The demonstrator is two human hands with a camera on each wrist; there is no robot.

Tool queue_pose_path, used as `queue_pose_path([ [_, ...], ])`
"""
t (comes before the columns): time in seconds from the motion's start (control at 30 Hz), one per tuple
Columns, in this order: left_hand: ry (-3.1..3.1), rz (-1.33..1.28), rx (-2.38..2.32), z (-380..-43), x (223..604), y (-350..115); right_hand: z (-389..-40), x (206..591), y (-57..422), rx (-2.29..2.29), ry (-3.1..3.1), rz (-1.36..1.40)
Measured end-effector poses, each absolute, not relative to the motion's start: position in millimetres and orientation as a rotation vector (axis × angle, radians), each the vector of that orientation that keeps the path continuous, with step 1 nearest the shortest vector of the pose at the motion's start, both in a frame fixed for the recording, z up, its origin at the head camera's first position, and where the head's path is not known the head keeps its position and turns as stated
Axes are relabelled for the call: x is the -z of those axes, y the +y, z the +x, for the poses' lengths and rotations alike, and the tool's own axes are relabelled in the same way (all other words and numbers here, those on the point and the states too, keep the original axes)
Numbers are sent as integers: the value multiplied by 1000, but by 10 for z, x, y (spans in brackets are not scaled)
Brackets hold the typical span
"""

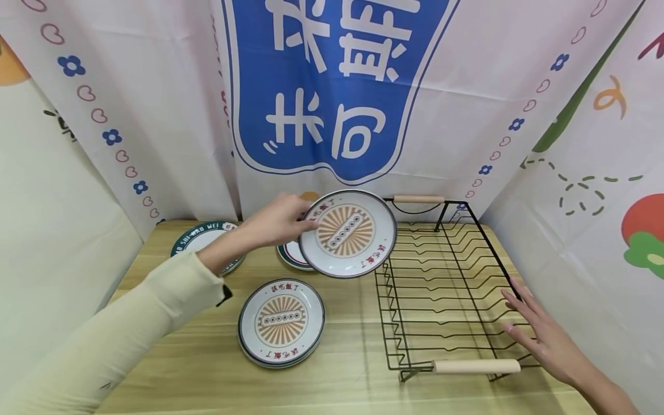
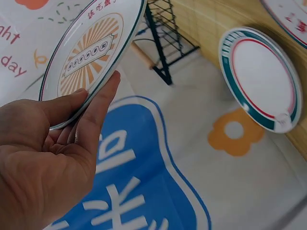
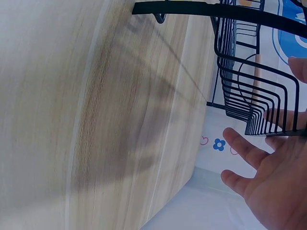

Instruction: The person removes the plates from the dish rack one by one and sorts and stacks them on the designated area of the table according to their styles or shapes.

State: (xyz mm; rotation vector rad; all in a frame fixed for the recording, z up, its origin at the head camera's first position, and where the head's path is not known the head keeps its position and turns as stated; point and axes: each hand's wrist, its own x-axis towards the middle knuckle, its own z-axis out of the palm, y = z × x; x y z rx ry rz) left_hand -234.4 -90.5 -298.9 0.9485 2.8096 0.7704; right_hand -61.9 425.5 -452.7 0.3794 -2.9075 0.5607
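Observation:
My left hand (image 1: 280, 219) pinches the left rim of a white plate (image 1: 363, 230) with an orange sunburst and red characters. In the left wrist view the thumb lies over the plate's face and the fingers are behind it. The plate is tilted and raised, overlapping the near-left back of a black wire dish rack (image 1: 441, 294) in the head view. At the rack's right side is my right hand (image 1: 550, 340), fingers spread and fairly straight, right at the side wires. A matching plate (image 1: 281, 323) lies on top of another at the front.
Behind the left arm sits a green-rimmed plate (image 1: 207, 236); another plate (image 1: 293, 253) is partly hidden by the held one. The rack has wooden handles (image 1: 476, 366) front and back. A printed curtain (image 1: 176, 115) borders the wooden table (image 1: 342, 374).

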Motion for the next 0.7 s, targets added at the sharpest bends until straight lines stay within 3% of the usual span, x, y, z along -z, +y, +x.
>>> queue_pose_path([
  [0.7,2691,673,-631,-2101,3581,-1879,-615,4518,4248,-607,-2923,368],
])
